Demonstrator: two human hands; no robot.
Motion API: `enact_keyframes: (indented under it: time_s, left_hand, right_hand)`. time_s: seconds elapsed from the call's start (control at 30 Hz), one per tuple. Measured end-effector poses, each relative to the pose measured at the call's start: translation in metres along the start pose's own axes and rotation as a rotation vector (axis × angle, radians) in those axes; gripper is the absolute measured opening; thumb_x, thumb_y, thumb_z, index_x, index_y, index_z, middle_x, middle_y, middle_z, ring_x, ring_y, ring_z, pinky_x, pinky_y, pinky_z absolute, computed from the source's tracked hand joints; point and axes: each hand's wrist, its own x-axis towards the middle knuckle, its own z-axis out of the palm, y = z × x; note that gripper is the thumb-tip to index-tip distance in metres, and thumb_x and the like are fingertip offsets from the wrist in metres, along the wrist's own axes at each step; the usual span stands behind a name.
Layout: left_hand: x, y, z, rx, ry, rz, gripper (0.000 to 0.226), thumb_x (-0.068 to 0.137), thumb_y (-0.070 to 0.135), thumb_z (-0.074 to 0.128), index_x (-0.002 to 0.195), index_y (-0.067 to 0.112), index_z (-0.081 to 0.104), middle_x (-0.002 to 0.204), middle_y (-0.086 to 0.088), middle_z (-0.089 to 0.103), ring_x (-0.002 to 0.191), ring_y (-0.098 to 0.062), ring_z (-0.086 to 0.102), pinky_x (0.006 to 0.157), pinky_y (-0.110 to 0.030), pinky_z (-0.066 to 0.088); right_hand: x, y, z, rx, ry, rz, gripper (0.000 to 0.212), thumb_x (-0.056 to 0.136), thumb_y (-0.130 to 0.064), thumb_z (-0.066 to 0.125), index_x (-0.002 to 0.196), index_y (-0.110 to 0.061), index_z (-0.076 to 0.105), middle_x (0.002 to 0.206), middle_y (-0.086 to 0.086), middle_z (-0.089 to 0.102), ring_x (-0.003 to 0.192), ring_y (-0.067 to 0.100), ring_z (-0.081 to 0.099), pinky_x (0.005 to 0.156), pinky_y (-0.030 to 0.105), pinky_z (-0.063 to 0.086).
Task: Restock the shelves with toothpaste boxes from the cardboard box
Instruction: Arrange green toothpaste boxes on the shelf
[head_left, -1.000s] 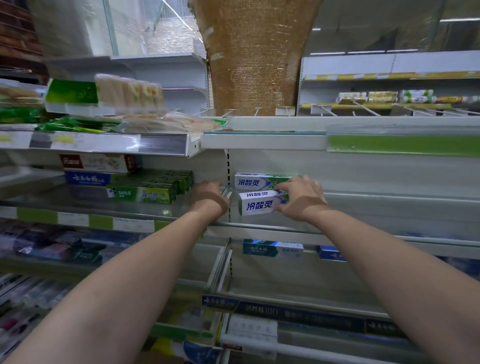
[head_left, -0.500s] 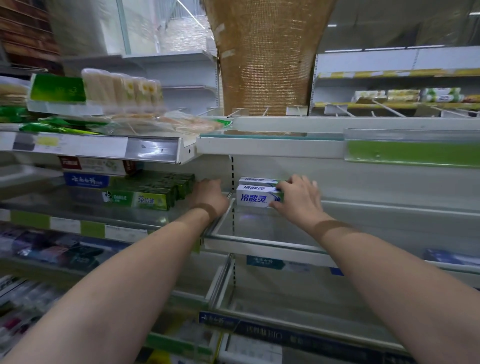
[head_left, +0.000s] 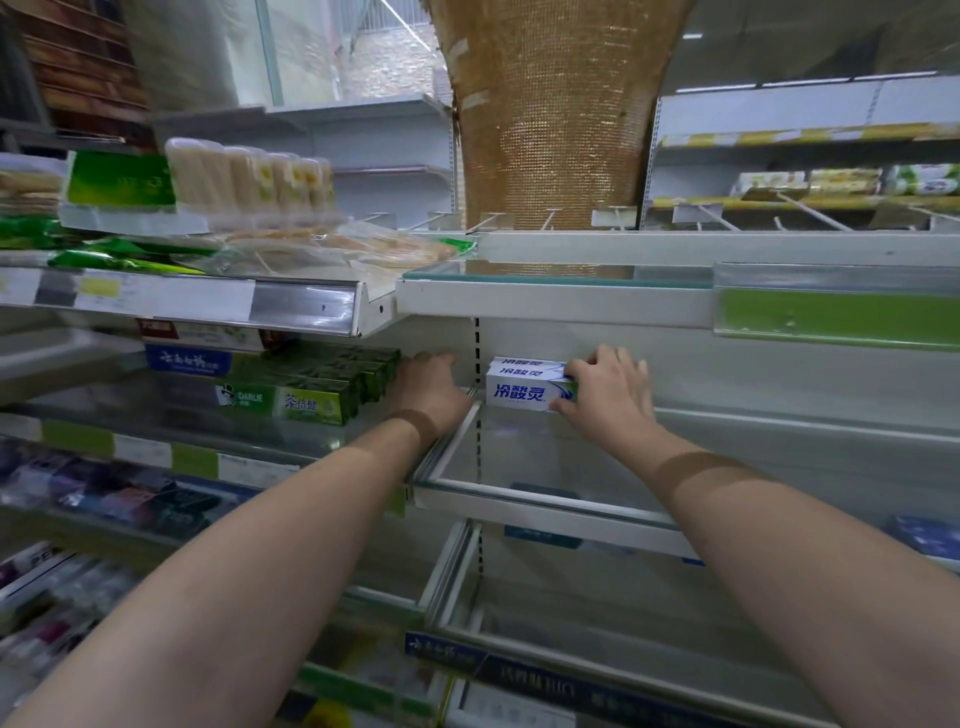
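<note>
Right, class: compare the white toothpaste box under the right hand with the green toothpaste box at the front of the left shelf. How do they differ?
The white toothpaste box bears blue lettering; the green toothpaste box is green with a dark end panel. The right hand grips the white box; no hand touches the green one. The white box sits at the back of a mostly bare shelf; the green one fronts a packed stack. Both lie flat, long side facing out.

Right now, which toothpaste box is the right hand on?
The front white-and-blue box on the glass shelf, held at its right end by the right hand. Another like it sits behind; the green boxes lie by the left hand.
</note>
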Motion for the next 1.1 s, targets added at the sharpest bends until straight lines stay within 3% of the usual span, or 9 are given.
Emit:
enact_keyframes:
  time_s: [0.27, 0.4, 0.7, 1.1]
  left_hand:
    - [-0.007, -0.002, -0.004, 0.012, 0.018, -0.023, 0.045, 0.087, 0.013, 0.061, 0.132, 0.017, 0.065, 0.129, -0.011, 0.066, 0.117, -0.031, 0.061, 0.101, -0.039, 0.052]
    - [-0.010, 0.000, -0.002, 0.026, 0.004, -0.050, 0.038, 0.084, 0.014, 0.058, 0.120, 0.018, 0.069, 0.115, -0.010, 0.070, 0.104, -0.031, 0.064, 0.091, -0.037, 0.056]
    - [-0.013, 0.003, -0.002, 0.005, 0.008, -0.068, 0.027, 0.084, 0.021, 0.059, 0.108, 0.019, 0.071, 0.108, -0.008, 0.071, 0.100, -0.031, 0.065, 0.088, -0.040, 0.057]
    - [-0.017, 0.004, -0.003, 0.013, 0.023, -0.095, 0.035, 0.085, 0.020, 0.060, 0.118, 0.020, 0.070, 0.114, -0.008, 0.071, 0.103, -0.031, 0.065, 0.089, -0.039, 0.057]
  right_hand:
    - [0.001, 0.002, 0.002, 0.004, -0.005, -0.027, 0.043, 0.083, -0.062, 0.062, 0.109, -0.028, 0.062, 0.108, 0.004, 0.054, 0.107, 0.025, 0.046, 0.087, 0.037, 0.031]
    - [0.000, 0.004, 0.002, -0.002, 0.009, -0.049, 0.042, 0.084, -0.061, 0.061, 0.110, -0.028, 0.064, 0.108, 0.003, 0.056, 0.107, 0.025, 0.047, 0.086, 0.037, 0.031]
    - [0.001, 0.005, 0.001, 0.025, -0.002, -0.048, 0.045, 0.083, -0.063, 0.062, 0.112, -0.028, 0.066, 0.108, 0.004, 0.056, 0.107, 0.025, 0.047, 0.087, 0.037, 0.031]
    - [-0.001, 0.001, -0.001, 0.019, -0.013, -0.048, 0.046, 0.084, -0.061, 0.061, 0.114, -0.025, 0.065, 0.110, 0.006, 0.055, 0.107, 0.026, 0.046, 0.088, 0.039, 0.033]
